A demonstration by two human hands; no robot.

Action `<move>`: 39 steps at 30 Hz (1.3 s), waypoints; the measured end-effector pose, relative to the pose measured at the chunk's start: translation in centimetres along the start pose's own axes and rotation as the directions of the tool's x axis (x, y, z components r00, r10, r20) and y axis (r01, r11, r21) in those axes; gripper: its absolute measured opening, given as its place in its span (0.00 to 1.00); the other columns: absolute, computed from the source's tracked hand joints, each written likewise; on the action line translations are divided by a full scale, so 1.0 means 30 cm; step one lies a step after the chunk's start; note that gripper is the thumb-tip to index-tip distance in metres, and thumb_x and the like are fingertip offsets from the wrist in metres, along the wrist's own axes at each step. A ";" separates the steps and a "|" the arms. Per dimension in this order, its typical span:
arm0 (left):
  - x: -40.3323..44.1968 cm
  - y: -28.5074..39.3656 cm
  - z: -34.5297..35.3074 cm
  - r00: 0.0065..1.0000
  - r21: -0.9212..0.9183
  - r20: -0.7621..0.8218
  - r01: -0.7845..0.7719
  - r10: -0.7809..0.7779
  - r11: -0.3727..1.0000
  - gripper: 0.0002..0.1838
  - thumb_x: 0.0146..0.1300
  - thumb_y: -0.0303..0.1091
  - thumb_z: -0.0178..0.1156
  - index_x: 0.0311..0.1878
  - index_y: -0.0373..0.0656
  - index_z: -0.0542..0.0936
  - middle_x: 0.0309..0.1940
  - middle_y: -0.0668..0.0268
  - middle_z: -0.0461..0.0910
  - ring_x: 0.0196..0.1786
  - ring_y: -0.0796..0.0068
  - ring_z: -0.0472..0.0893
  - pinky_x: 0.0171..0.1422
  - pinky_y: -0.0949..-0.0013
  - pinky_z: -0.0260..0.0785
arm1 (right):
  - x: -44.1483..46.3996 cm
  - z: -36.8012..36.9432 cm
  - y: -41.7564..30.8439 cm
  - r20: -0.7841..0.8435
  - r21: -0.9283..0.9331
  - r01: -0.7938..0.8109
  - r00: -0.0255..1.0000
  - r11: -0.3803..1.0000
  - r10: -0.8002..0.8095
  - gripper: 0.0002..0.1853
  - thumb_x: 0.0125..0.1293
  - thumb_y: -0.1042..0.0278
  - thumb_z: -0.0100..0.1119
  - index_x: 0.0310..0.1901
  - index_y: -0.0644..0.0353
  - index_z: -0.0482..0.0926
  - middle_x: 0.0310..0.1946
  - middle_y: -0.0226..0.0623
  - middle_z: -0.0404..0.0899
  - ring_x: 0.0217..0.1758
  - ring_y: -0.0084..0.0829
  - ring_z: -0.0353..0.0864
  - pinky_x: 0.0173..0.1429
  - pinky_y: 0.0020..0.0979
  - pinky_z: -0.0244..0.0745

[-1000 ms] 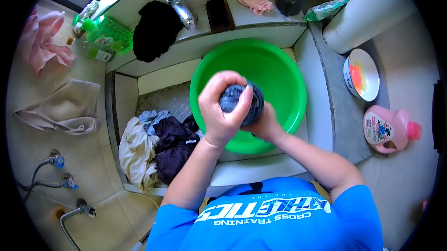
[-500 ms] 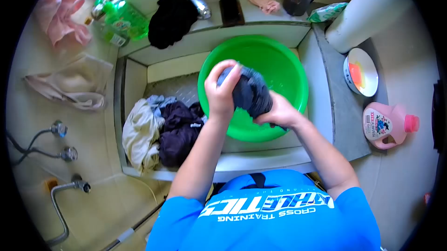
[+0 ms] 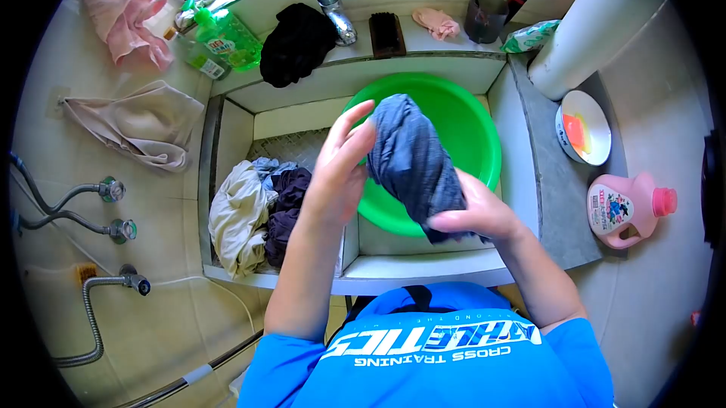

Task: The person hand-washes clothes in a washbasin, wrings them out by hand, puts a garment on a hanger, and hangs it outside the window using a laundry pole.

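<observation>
A twisted bundle of dark blue-grey cloth (image 3: 416,158) is held up over the green basin (image 3: 473,124); its exact kind of garment cannot be told. My right hand (image 3: 484,211) grips the lower right end, thumb across the front. Beside the upper left of the bundle, my left hand (image 3: 340,170) has its fingers apart, close to the fabric or lightly against it. To the left in the sink lie a cream garment (image 3: 238,219) and a dark purple garment (image 3: 286,211), crumpled together.
Along the back ledge are a black cloth (image 3: 299,45), a faucet (image 3: 336,15), a brush (image 3: 387,35) and a grey cup (image 3: 485,16). A soap bowl (image 3: 597,124) and a pink detergent jug (image 3: 624,211) stand on the right. Green bottles (image 3: 231,37) sit at the back left.
The cloth bundle has come up and toward me, now longer and less bunched. My left hand has loosened and shifted left; my right hand has moved down and right, still gripping.
</observation>
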State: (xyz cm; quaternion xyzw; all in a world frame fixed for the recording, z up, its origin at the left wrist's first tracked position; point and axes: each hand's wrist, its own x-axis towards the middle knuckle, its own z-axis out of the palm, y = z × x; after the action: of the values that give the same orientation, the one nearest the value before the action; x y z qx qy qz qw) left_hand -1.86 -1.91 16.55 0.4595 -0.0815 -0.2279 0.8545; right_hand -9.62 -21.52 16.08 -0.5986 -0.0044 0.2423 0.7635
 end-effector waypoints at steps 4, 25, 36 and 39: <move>-0.026 -0.028 -0.056 0.996 -0.300 0.093 0.021 0.008 0.954 0.45 0.58 0.51 0.64 0.69 0.37 0.53 0.61 0.49 0.66 0.63 0.57 0.69 0.67 0.54 0.62 | -0.067 0.034 -0.004 0.443 0.543 -0.268 0.897 0.796 0.000 0.46 0.42 0.48 0.66 0.59 0.73 0.62 0.42 0.60 0.77 0.24 0.30 0.79 0.24 0.24 0.76; 0.025 0.127 0.058 0.958 0.232 0.277 -0.147 0.079 0.961 0.27 0.42 0.33 0.67 0.45 0.40 0.65 0.40 0.51 0.73 0.45 0.56 0.76 0.54 0.54 0.70 | 0.012 0.045 -0.125 0.487 0.286 -0.335 0.858 0.898 0.165 0.42 0.44 0.69 0.74 0.62 0.65 0.64 0.56 0.38 0.72 0.60 0.28 0.70 0.67 0.32 0.62; 0.085 -0.080 0.020 0.914 0.515 0.248 -0.405 0.322 0.756 0.17 0.45 0.25 0.67 0.40 0.36 0.74 0.36 0.59 0.75 0.42 0.68 0.77 0.50 0.66 0.70 | 0.085 -0.022 0.079 -0.085 -0.109 -0.250 0.967 0.962 0.241 0.19 0.36 0.73 0.72 0.33 0.62 0.78 0.26 0.32 0.80 0.28 0.25 0.80 0.34 0.28 0.77; 0.097 -0.133 0.009 0.922 0.534 0.235 -0.387 0.308 0.751 0.16 0.46 0.25 0.66 0.40 0.36 0.74 0.36 0.59 0.75 0.42 0.69 0.77 0.49 0.68 0.69 | 0.107 -0.039 0.140 -0.153 -0.193 -0.221 0.969 0.956 0.193 0.20 0.34 0.70 0.73 0.34 0.62 0.77 0.27 0.33 0.80 0.30 0.25 0.80 0.37 0.29 0.77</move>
State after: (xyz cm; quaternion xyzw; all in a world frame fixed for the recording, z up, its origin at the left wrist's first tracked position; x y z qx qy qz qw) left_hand -0.62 -5.35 13.20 0.6546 -0.2862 -0.0598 0.6971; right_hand -7.97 -20.67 11.01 -0.6870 0.0835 0.2790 0.6657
